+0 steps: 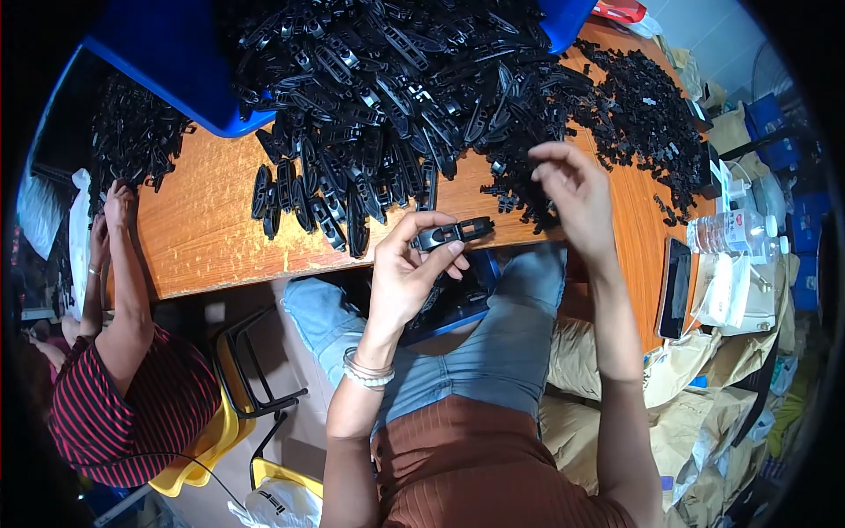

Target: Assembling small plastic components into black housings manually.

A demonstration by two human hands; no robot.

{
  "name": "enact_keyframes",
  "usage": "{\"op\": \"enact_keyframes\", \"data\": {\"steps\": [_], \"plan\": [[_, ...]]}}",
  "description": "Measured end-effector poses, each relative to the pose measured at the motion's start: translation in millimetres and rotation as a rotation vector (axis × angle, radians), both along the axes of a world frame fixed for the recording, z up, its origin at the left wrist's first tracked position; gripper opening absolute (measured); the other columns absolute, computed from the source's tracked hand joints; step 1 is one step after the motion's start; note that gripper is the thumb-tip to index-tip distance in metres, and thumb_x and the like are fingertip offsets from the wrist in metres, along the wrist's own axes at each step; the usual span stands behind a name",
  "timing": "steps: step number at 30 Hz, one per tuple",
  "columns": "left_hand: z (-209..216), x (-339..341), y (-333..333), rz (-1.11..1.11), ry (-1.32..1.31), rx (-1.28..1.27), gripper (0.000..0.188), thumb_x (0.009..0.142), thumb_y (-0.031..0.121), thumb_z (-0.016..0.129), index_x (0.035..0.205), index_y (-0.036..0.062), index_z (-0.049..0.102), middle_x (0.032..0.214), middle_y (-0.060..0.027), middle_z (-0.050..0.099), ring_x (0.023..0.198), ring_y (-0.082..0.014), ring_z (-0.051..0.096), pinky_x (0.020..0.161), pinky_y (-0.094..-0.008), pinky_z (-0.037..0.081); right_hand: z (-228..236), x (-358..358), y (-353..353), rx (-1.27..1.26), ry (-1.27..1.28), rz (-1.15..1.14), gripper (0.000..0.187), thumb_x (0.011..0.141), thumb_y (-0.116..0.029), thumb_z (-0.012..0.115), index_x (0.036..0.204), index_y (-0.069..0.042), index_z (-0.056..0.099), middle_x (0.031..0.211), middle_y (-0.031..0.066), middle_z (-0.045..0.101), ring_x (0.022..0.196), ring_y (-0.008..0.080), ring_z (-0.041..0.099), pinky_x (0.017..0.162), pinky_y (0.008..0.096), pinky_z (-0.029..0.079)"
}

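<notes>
My left hand (407,268) is closed on a black plastic clip part (453,233), long and narrow with cut-out slots, held just past the table's near edge. Its far end sticks out to the right beyond the fingers. My right hand (576,194) hovers over a small pile of little black pieces (528,207) at the table edge. Its fingers are loosely bent and apart, with nothing visible between them. Ahead lies a large heap of similar long black parts (370,114), some spread toward me.
A blue bin (189,75) tips over the heap. More small black pieces (647,123) cover the right of the wooden table (207,224). A phone (675,286) and plastic bottles (735,231) sit at right. A co-worker in a striped shirt (132,414) handles black parts at left.
</notes>
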State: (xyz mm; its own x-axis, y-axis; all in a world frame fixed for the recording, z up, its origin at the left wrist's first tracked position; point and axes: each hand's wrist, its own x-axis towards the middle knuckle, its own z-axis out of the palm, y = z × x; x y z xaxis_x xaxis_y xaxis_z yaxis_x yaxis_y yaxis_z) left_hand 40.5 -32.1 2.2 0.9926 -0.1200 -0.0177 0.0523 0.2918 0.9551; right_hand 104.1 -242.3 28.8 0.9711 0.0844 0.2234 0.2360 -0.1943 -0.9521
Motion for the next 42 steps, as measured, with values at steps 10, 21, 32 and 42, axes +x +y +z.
{"op": "enact_keyframes", "data": {"steps": [10,21,32,42], "plan": [[12.4,-14.7,-0.6,-0.041,0.033,0.025,0.024,0.085,-0.004,0.061,0.108,-0.0065,0.055,0.078,-0.0110,0.066,0.070,-0.0127,0.066,0.063,-0.0201,0.054,-4.9,-52.4,45.1,0.063,-0.098,0.115,0.005,0.084,0.004,0.059,0.087,0.004,0.062,0.087,0.0082,0.058,0.077,0.0112,0.053,0.065,0.0215,0.043],[10.4,-20.9,2.2,0.021,0.061,0.122,0.015,0.081,-0.004,0.064,0.096,-0.0050,0.061,0.083,-0.0052,0.064,0.063,-0.0059,0.061,0.057,-0.0165,0.049,-13.8,-68.4,46.8,-0.096,-0.177,0.009,0.017,0.080,-0.001,0.066,0.097,0.001,0.062,0.086,0.0074,0.061,0.081,0.0127,0.056,0.067,0.0242,0.044],[-0.7,-16.6,25.5,-0.107,-0.196,0.534,0.018,0.088,0.009,0.059,0.098,-0.0044,0.065,0.080,-0.0137,0.067,0.071,-0.0205,0.067,0.068,-0.0296,0.051,-28.1,-79.9,27.4,-0.007,0.313,0.394,0.021,0.084,-0.006,0.064,0.102,0.004,0.064,0.082,0.0081,0.064,0.071,0.0126,0.061,0.063,0.0237,0.046],[-26.8,34.0,-10.9,0.295,-0.600,1.522,0.033,0.081,0.014,0.062,0.113,0.0068,0.054,0.077,-0.0119,0.051,0.059,-0.0244,0.059,0.048,-0.0342,0.046,-29.3,0.0,44.8,-0.966,-0.413,-0.131,0.009,0.074,-0.007,0.066,0.081,-0.002,0.064,0.087,0.0082,0.055,0.085,0.0249,0.051,0.076,0.0366,0.038]]}}
